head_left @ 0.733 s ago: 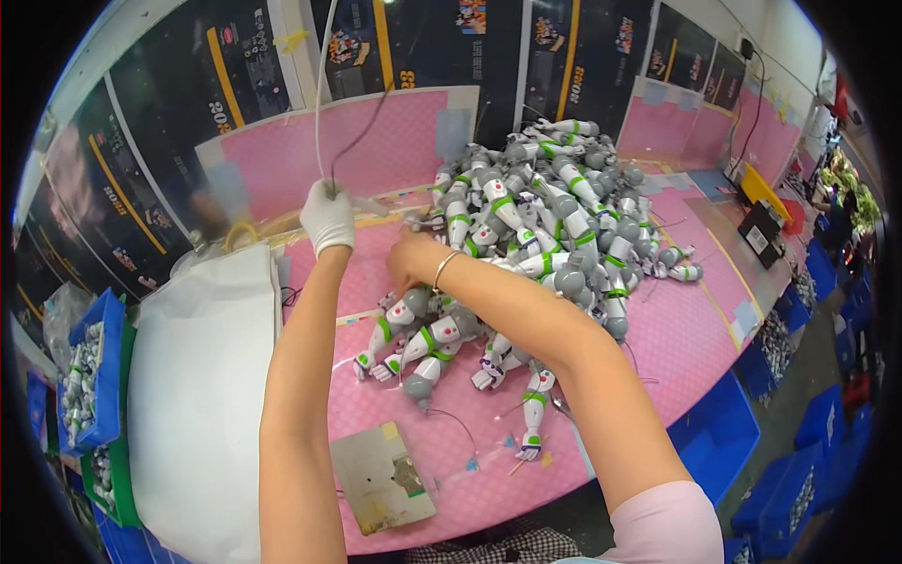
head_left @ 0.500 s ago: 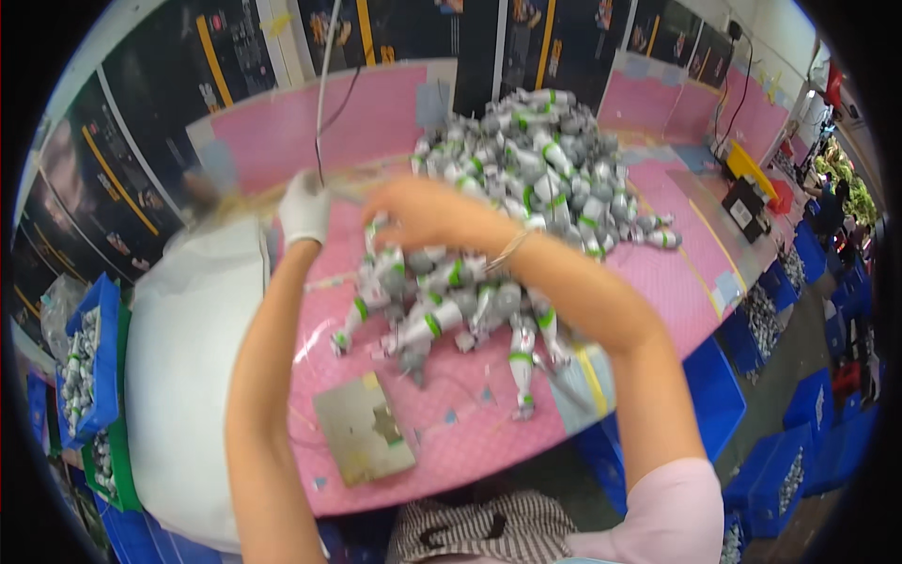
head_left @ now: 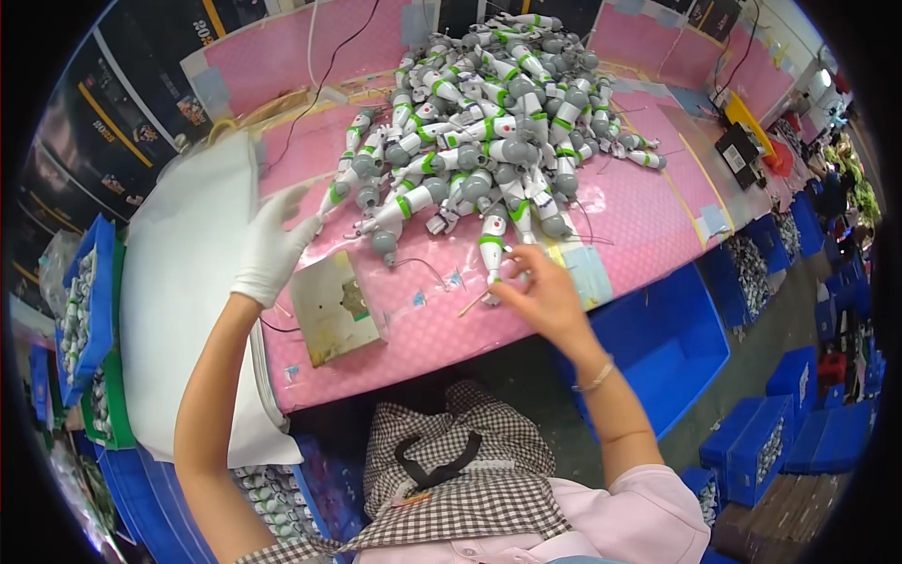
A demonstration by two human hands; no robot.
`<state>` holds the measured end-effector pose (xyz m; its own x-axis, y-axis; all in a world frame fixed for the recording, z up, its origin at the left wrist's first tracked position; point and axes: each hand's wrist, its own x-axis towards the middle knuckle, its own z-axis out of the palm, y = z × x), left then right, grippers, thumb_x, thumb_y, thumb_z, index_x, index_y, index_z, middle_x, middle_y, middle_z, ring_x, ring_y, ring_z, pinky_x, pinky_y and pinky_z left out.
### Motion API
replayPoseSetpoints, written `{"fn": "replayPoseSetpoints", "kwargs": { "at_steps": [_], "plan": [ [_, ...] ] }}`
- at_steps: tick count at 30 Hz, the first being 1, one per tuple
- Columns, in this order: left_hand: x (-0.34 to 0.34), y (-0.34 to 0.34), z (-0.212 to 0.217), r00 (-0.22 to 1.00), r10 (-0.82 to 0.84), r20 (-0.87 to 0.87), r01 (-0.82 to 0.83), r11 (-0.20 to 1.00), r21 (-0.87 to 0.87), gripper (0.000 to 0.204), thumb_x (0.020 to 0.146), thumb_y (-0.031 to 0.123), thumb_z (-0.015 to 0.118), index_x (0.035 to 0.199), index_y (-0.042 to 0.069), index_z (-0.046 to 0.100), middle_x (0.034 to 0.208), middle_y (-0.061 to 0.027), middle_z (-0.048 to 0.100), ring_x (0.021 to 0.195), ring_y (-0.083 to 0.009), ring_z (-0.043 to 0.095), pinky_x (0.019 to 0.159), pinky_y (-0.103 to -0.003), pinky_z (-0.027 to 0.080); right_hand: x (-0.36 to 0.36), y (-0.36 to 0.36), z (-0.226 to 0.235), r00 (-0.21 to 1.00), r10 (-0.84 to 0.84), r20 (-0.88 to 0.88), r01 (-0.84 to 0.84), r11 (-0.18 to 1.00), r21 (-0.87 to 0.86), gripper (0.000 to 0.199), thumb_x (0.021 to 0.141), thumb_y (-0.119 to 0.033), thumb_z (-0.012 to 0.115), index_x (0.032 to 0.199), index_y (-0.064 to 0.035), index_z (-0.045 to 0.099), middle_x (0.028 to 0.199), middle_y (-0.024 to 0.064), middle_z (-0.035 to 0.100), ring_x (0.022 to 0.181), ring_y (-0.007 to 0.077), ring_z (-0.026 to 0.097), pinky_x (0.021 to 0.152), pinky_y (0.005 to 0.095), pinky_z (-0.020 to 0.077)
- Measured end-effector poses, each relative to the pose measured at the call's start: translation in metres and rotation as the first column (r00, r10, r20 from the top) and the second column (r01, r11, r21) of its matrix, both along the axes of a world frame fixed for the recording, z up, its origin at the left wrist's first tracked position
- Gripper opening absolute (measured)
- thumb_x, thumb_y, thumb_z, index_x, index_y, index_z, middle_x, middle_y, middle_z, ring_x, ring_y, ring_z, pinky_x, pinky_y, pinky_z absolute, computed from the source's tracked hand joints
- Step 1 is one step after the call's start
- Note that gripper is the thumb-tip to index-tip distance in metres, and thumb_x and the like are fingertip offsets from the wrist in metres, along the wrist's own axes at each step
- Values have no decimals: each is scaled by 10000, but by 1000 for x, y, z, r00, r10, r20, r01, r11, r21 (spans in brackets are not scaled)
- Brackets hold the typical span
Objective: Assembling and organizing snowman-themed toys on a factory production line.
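Observation:
My left hand (head_left: pixel 272 246), in a white glove, is over the table's left side with its fingers apart. Its fingertips come close to the lower end of a white, green-banded toy limb (head_left: pixel 335 193); contact is hard to tell. My bare right hand (head_left: pixel 547 299) is closed at the front of the table, pinching a thin tan stick (head_left: pixel 474 301). Just beyond those fingers lies another toy limb (head_left: pixel 491 246), white with a green band. A large pile of similar limbs with grey round ends (head_left: pixel 507 122) covers the table's far middle.
A stained flat metal plate (head_left: pixel 324 315) lies on the pink table covering (head_left: pixel 413 338). White sheets (head_left: pixel 188 310) are stacked at left, beside blue and green bins of parts (head_left: pixel 89 291). A blue bin (head_left: pixel 658 348) stands below the table's right front edge. A yellow bin (head_left: pixel 747 127) sits far right.
Both hands have come back toward me from the far left of the table. My right hand has moved right to the front edge. The view has shifted, showing more of my apron.

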<state>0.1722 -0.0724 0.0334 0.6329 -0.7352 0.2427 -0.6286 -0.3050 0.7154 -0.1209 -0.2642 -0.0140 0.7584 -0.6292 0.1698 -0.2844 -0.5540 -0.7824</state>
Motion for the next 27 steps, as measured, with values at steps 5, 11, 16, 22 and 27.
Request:
{"fn": "replayPoseSetpoints", "kwargs": {
  "at_steps": [5,11,16,22,27],
  "plan": [
    [-52,-61,12,978,-95,186,114,989,-93,376,783,153,635,1139,50,569,1081,-140,606,979,-272,598,831,-349,482,49,17,-27,989,-45,144,79,969,-236,425,728,-263,733,1048,-37,569,771,130,592,668,285,577,614,384,456],
    [-70,-102,0,835,-195,514,221,975,11,269,780,135,628,1026,39,581,1035,-144,595,915,-343,580,772,-407,480,58,-11,-29,968,98,229,-41,970,-239,325,764,-199,703,1022,-32,600,790,155,607,701,304,591,620,392,455],
    [-124,-83,13,974,-214,67,224,948,-225,180,848,176,632,924,14,618,731,-84,625,643,-169,604,622,-282,502,14,-48,-24,939,-308,152,343,832,-436,348,732,-177,699,1027,-47,569,797,143,619,736,319,604,661,422,457],
    [-169,-63,10,637,-243,-731,223,967,-127,315,929,257,535,1003,-45,583,836,-101,623,691,-149,606,641,-267,508,23,-37,-11,924,-374,-75,250,741,-623,398,747,-117,608,1129,-85,502,818,169,630,748,349,620,643,427,467],
    [-192,-44,-35,568,-334,-752,262,940,-220,373,925,248,541,1156,-45,524,985,-120,616,863,-177,615,783,-286,505,15,-40,-8,955,-296,-28,238,819,-522,373,769,-114,582,1129,-76,492,834,226,605,707,382,612,596,453,469]
  ]
}}
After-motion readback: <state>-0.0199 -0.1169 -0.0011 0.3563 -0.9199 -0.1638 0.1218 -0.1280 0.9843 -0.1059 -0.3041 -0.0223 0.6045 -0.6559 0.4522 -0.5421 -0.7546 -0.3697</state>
